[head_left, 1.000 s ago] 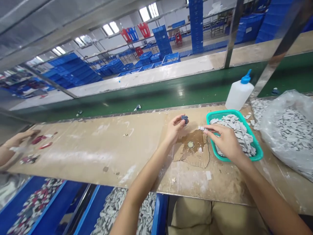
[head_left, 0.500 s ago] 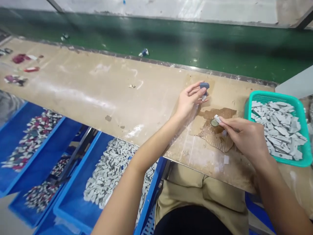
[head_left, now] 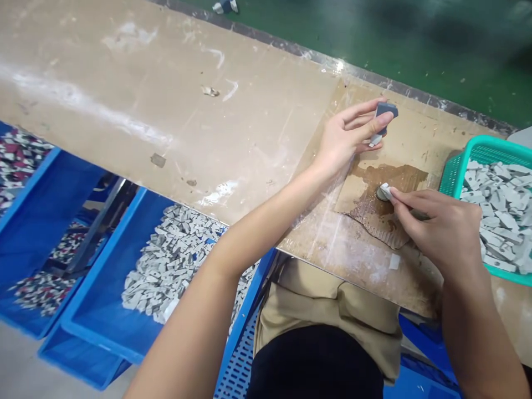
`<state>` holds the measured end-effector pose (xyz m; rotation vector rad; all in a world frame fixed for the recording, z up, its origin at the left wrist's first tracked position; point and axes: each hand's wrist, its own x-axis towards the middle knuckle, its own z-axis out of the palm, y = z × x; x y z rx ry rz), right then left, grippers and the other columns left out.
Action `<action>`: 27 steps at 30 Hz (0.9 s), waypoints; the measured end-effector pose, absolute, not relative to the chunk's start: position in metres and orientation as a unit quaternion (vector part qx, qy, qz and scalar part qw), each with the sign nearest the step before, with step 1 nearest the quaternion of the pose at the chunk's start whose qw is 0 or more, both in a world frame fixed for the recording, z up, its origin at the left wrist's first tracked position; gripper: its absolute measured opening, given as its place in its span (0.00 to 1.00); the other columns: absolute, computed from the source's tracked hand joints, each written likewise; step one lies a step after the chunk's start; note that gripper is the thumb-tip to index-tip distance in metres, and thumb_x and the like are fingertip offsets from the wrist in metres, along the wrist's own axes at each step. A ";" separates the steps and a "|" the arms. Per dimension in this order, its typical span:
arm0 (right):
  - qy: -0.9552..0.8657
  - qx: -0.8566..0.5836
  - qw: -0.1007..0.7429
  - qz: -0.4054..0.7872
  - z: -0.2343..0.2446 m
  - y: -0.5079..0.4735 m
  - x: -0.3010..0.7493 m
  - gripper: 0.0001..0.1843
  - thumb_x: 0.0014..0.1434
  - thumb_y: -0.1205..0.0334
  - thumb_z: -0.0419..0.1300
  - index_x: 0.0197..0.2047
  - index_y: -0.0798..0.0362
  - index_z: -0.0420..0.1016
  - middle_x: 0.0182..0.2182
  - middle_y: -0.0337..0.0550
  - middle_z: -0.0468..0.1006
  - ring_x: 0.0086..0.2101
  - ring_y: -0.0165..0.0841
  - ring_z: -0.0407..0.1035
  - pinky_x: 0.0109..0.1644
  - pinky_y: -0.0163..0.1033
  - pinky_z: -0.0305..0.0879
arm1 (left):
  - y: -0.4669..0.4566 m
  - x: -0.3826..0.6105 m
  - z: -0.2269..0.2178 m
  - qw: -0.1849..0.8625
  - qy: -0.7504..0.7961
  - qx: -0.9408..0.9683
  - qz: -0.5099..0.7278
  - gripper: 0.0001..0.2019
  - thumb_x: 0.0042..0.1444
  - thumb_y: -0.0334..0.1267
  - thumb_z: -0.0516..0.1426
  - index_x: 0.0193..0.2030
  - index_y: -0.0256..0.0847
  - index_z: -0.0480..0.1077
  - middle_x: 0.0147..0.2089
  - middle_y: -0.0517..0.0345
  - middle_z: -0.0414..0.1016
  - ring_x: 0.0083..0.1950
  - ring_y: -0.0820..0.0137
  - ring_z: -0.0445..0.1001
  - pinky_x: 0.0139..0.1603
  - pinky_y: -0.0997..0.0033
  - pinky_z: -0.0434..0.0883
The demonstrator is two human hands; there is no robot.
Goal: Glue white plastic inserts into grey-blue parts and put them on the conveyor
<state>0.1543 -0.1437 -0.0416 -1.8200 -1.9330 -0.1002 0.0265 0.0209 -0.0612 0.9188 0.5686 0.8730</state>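
My left hand (head_left: 351, 136) pinches a small dark grey-blue part (head_left: 385, 111) between thumb and fingers, just above the worktable (head_left: 166, 111). My right hand (head_left: 440, 227) pinches a small white-grey piece (head_left: 384, 190) and holds its tip against a small round metal cap (head_left: 380, 195). The cap sits on a torn, stained piece of cardboard (head_left: 374, 213). To the right stands a teal basket (head_left: 477, 152) filled with several similar grey pieces (head_left: 499, 205).
Below the table's near edge stands a blue bin (head_left: 103, 332) of grey pieces (head_left: 174, 260), and further left blue bins (head_left: 25, 183) with red and mixed parts. A green conveyor belt (head_left: 394, 39) runs along the far side. My lap shows under the table.
The view has tilted further down. My right hand moved from the basket to the round cap with a grey piece. My left hand kept its hold on the dark part.
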 end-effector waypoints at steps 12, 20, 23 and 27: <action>-0.709 -0.663 0.239 -0.033 -0.042 -0.141 0.154 0.09 0.64 0.64 0.60 0.41 0.44 0.83 0.32 0.37 0.84 0.32 0.34 0.78 0.29 0.38 0.67 | 0.015 0.028 -0.062 0.787 0.244 0.428 0.372 0.16 0.58 0.37 0.63 0.52 0.37 0.73 0.46 0.53 0.77 0.52 0.62 0.77 0.52 0.62 0.77; -0.710 -0.663 0.235 -0.031 -0.041 -0.143 0.156 0.10 0.63 0.65 0.61 0.43 0.44 0.83 0.33 0.37 0.84 0.32 0.34 0.78 0.30 0.38 0.68 | 0.013 0.026 -0.061 0.784 0.223 0.431 0.387 0.13 0.58 0.33 0.62 0.49 0.34 0.72 0.39 0.55 0.77 0.41 0.70 0.78 0.46 0.67 0.77; -0.693 -0.671 0.265 -0.027 -0.038 -0.144 0.154 0.11 0.62 0.66 0.61 0.44 0.42 0.83 0.33 0.37 0.84 0.33 0.35 0.78 0.32 0.38 0.70 | 0.012 0.027 -0.060 0.770 0.255 0.442 0.383 0.10 0.58 0.33 0.62 0.45 0.32 0.72 0.36 0.56 0.77 0.40 0.70 0.79 0.46 0.68 0.76; -0.645 -0.689 0.328 -0.032 -0.032 -0.146 0.152 0.12 0.61 0.66 0.63 0.46 0.43 0.82 0.35 0.38 0.84 0.34 0.35 0.78 0.36 0.39 0.73 | 0.012 0.027 -0.059 0.758 0.278 0.480 0.342 0.08 0.53 0.29 0.65 0.40 0.33 0.74 0.36 0.56 0.79 0.43 0.67 0.80 0.49 0.66 0.75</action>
